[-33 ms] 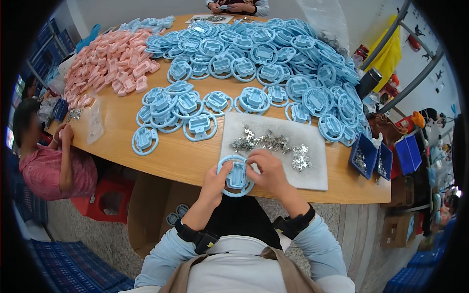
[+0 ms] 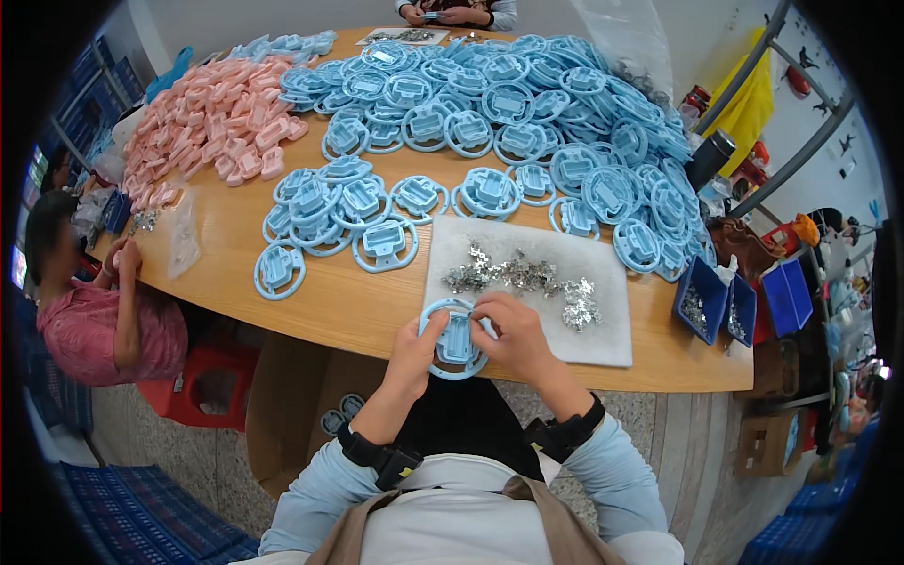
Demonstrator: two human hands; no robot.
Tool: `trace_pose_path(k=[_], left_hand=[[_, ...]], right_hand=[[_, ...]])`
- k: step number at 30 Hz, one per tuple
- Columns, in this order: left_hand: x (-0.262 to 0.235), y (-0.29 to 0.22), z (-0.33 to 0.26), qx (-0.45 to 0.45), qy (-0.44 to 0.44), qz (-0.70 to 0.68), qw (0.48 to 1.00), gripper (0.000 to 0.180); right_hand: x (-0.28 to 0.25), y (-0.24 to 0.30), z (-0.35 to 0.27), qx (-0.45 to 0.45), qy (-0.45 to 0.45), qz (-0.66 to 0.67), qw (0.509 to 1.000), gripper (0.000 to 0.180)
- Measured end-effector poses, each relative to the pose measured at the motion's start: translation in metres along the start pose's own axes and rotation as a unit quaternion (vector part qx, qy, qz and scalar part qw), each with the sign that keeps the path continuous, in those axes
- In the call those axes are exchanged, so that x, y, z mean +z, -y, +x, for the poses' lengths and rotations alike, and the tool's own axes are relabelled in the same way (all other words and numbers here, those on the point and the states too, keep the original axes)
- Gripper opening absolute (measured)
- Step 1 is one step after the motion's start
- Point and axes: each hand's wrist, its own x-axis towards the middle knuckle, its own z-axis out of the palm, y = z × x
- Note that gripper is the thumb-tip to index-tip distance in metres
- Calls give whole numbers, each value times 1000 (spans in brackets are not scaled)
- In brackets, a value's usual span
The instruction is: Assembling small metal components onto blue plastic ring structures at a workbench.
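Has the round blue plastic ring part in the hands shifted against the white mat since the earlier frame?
No. The round blue plastic ring part sits at the same near-left corner of the white mat.

Both forearms enter from lower centre, dark wrist bands on each. Left hand [image 2: 414,350] and right hand [image 2: 513,337] meet mid-frame, fingers curled, gripping.

Bright, even light, sharp centre, fisheye bending and black vignette at edges.
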Motion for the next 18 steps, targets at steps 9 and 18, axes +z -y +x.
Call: trace_pose_path(k=[9, 18], left_hand=[[1, 0, -5, 8, 2, 8, 1000, 21], [0, 3, -10, 21, 9, 17, 1000, 17]], right_hand=[[7, 7, -10, -9, 28, -22, 999, 12], [14, 25, -22, 97, -31, 5, 995, 13]])
